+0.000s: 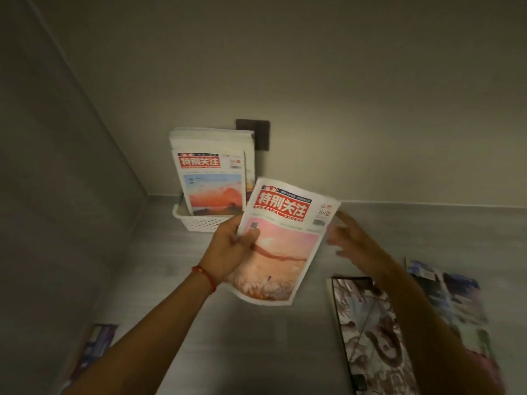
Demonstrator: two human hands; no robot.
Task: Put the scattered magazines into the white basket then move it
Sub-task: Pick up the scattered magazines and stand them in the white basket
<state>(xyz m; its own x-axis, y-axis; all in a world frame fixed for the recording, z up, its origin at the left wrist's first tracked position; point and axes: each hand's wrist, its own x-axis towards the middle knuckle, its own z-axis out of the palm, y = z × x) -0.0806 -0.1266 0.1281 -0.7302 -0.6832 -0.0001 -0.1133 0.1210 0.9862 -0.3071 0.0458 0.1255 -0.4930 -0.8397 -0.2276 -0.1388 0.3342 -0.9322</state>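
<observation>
Left hand (231, 246) fingers clamping pink magazine (285, 246), long axis upright, title uppermost, right hand (350, 238) blurred, fingers spread, empty

The floor (256, 337) is grey, with a faint wood grain, and it meets pale walls at a corner. In that corner the white basket (199, 220) stands on the floor, touching or almost touching the back wall. At the right, a dark-edged magazine (368, 332) lies flat on the floor. Just beside it, further right, lies a colourful magazine (453, 303), blurred. At the lower left, near the side wall, another magazine (97, 346) lies flat, well apart from these two.
</observation>
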